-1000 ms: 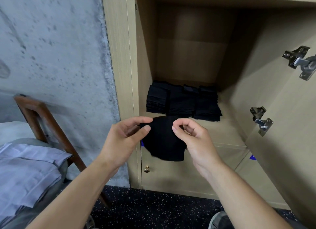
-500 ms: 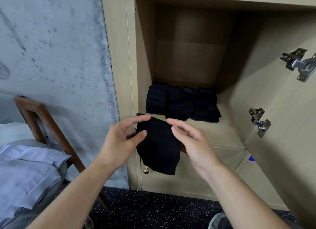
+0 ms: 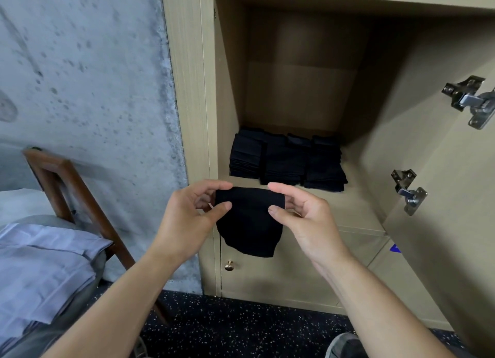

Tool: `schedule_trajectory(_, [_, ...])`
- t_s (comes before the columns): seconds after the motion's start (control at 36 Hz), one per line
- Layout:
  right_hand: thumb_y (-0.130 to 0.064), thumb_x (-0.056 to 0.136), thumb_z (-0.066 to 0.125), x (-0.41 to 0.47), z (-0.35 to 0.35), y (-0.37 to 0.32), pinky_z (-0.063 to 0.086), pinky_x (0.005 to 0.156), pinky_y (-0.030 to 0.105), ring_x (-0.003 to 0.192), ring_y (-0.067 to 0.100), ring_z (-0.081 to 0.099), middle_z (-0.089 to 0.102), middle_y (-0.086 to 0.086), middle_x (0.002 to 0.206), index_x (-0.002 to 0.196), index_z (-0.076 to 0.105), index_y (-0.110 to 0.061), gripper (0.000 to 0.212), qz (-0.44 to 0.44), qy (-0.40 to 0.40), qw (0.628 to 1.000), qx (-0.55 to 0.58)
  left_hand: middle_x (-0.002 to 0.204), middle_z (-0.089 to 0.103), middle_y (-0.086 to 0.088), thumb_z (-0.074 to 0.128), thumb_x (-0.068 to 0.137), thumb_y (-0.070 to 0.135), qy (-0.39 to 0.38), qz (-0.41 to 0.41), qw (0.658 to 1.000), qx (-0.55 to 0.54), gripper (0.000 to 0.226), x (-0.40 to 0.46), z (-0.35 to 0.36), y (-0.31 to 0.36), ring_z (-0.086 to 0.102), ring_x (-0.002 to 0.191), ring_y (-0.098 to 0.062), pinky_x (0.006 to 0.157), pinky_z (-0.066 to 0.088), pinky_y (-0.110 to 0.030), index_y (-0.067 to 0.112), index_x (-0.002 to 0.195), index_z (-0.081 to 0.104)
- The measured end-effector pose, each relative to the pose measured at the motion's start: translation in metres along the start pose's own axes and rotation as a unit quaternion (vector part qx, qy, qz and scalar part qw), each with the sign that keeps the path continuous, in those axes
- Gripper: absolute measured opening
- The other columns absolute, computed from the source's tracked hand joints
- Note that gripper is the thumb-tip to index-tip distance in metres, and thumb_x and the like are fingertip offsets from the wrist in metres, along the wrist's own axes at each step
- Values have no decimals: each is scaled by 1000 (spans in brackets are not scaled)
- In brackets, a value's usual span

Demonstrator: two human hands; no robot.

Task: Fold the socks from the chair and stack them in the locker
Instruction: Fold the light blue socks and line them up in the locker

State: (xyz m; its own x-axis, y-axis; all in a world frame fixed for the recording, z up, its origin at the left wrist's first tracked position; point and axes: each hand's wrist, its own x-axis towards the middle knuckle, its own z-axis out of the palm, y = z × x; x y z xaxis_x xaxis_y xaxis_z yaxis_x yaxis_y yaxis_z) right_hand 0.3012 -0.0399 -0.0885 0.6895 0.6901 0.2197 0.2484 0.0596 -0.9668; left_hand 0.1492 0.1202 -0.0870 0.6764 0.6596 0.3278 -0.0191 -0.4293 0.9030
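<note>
Concrete wall (image 3: 88,90) stands left of an open wooden locker (image 3: 192,90), where stacks of folded black socks (image 3: 286,161) sit on its shelf. Near the shelf edge, the left hand (image 3: 187,221) and right hand (image 3: 305,221) each pinch a top corner of a black sock (image 3: 249,221), which hangs between them. At far left is a chair (image 3: 67,186).

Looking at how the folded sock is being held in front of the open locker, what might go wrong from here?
The black sock is only pinched at its top corners by the left hand and right hand, so its hanging fold may fall open. The sock stacks sit close together near the shelf's front, so setting it down carelessly could topple one.
</note>
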Motion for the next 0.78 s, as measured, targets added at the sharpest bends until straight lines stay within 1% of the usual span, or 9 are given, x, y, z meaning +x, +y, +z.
schedule_trajectory(0.08, [-11,88,78,2,-2,3,55,93,34,99,21,64,70,13,106,111,77,-42,38,-12,5,1000,-13,95,72,-1,80,88,16,13,-5,1000,16,28,1,-1,-2,67,89,-16,87,57,-24,38,105,76])
schedule_trajectory(0.19, [-13,88,79,3,-3,3,50,78,20,81,8,54,60,-3,83,105,79,-38,30,-24,10,999,-23,94,74,0,76,91,16,18,5,1000,17,24,2,-1,-1,69,88,-16,87,58,-27,37,101,77])
schedule_trajectory(0.28, [-16,87,80,3,-4,3,48,75,20,77,7,52,54,-13,76,101,80,-36,24,-28,10,999,-27,97,72,2,74,93,18,17,13,1000,21,20,4,-1,-2,68,92,-17,90,56,-32,36,100,78])
schedule_trajectory(0.39, [-17,88,80,3,-3,3,48,75,20,77,9,52,57,-10,82,96,81,-34,19,-39,14,999,-31,101,72,12,71,95,23,13,13,999,36,15,5,-2,-3,66,100,-10,94,52,-31,35,101,77])
schedule_trajectory(0.44, [-20,89,79,3,-3,2,51,81,26,86,20,59,64,-1,96,97,80,-32,15,-35,10,999,-26,99,76,9,70,96,21,9,-5,1000,4,12,4,-2,-1,70,99,-11,93,55,-31,29,102,77])
schedule_trajectory(0.5, [-23,91,76,2,-3,0,53,82,24,92,16,66,70,-5,100,101,78,-29,12,-21,5,1000,-9,98,78,5,68,97,18,-5,-18,999,-38,12,3,-1,2,73,99,-13,93,57,-31,22,104,77])
schedule_trajectory(0.58, [-25,94,73,2,-3,0,52,79,17,84,3,65,67,-7,87,104,74,-27,11,1,0,1000,14,99,78,1,67,97,15,-17,-18,997,-70,12,1,1,5,74,101,-13,93,57,-25,18,105,76])
schedule_trajectory(0.67, [-25,95,72,1,-1,1,53,78,24,80,8,60,61,0,82,103,73,-27,8,2,-1,1000,25,100,78,-2,66,97,15,-20,-12,997,-80,13,0,1,7,73,101,-14,95,57,-28,18,107,75])
schedule_trajectory(0.78, [-21,95,72,1,-1,-1,51,74,21,75,4,60,61,-9,75,100,73,-25,7,5,7,999,41,102,78,-1,66,97,17,-20,-5,997,-75,15,0,1,6,73,103,-13,98,56,-32,19,110,73])
